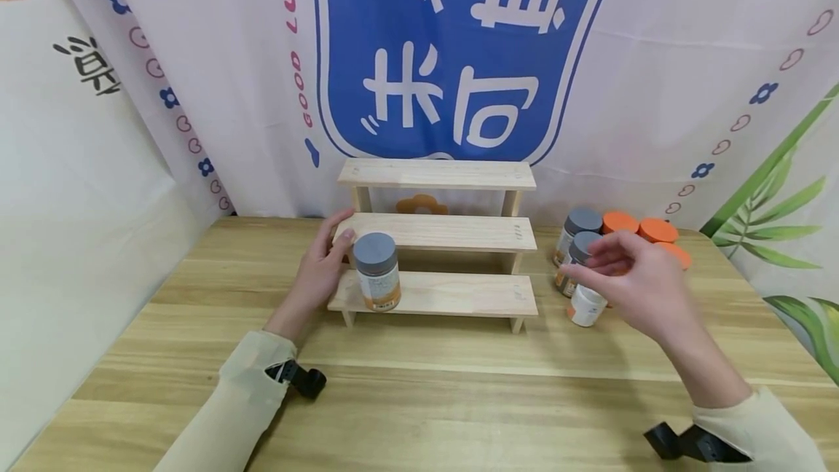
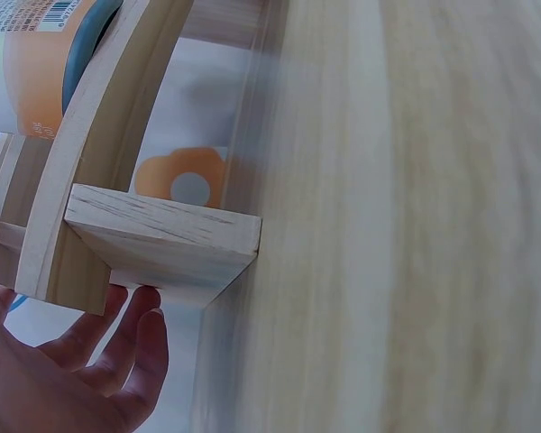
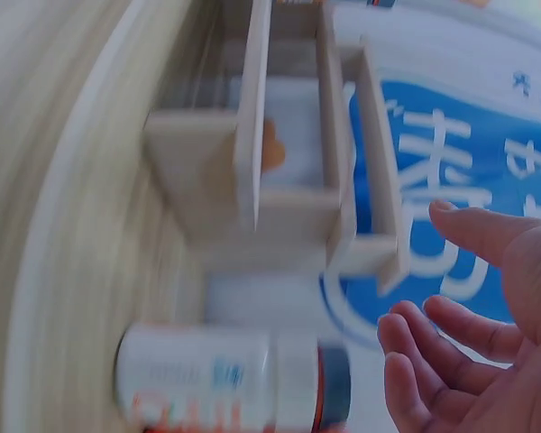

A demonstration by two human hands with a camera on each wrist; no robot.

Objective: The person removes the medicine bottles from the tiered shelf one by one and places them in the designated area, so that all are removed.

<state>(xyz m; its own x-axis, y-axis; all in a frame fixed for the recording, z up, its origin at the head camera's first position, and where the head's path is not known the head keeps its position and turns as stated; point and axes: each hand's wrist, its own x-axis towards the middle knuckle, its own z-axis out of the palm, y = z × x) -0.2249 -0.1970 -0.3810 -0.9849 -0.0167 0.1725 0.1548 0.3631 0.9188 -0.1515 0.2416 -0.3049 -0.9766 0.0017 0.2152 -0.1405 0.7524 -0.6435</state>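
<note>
A three-tier wooden display stand (image 1: 452, 293) stands on the table. On the left end of its lowest step is a jar (image 1: 378, 272) with a grey lid and an orange-and-white label. My left hand (image 1: 323, 261) holds the stand's left end, thumb near the middle step; in the left wrist view its fingers (image 2: 131, 347) curl beside the wooden side support (image 2: 162, 225). Over on the right, my right hand (image 1: 632, 279) hovers over a group of jars, fingers loosely bent and nothing in them. It partly hides a grey-lidded jar (image 1: 565, 282) and a white-labelled jar (image 1: 585, 307).
Behind the right hand are another grey-lidded jar (image 1: 580, 223) and several orange-lidded jars (image 1: 619, 222). A printed curtain (image 1: 262, 79) hangs close behind the stand. Black wrist straps with cameras (image 1: 308, 382) sit on both sleeves. The wood-grain table (image 1: 419, 399) extends in front.
</note>
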